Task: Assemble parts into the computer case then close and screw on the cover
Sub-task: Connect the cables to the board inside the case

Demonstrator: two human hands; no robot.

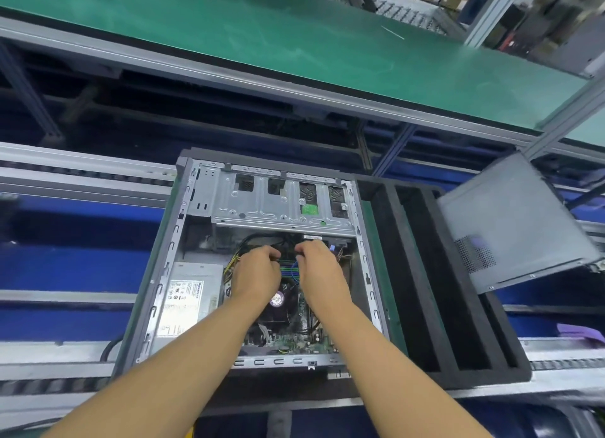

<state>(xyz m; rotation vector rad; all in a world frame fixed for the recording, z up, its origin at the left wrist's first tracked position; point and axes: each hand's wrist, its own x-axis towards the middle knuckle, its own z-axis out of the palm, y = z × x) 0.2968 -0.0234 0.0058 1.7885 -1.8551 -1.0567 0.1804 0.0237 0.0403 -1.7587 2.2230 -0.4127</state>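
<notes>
The open computer case (183,228) lies on its side in front of me. Inside it are a silver drive cage (271,205), a power supply (188,300), the motherboard (294,342) and a CPU fan (278,298). Both hands reach in over the green and blue memory slots (289,270). My left hand (255,273) and my right hand (319,270) curl their fingers down onto the two ends of a thin dark memory module (285,256). The grey cover panel (510,221) leans tilted off to the right, apart from the case.
A black foam tray (422,273) with long slots sits right of the case, under the cover's lower edge. A green conveyor belt (262,34) runs across the back. Metal rails cross left and right, with blue surfaces between them. Yellow and black cables lie beside my left hand.
</notes>
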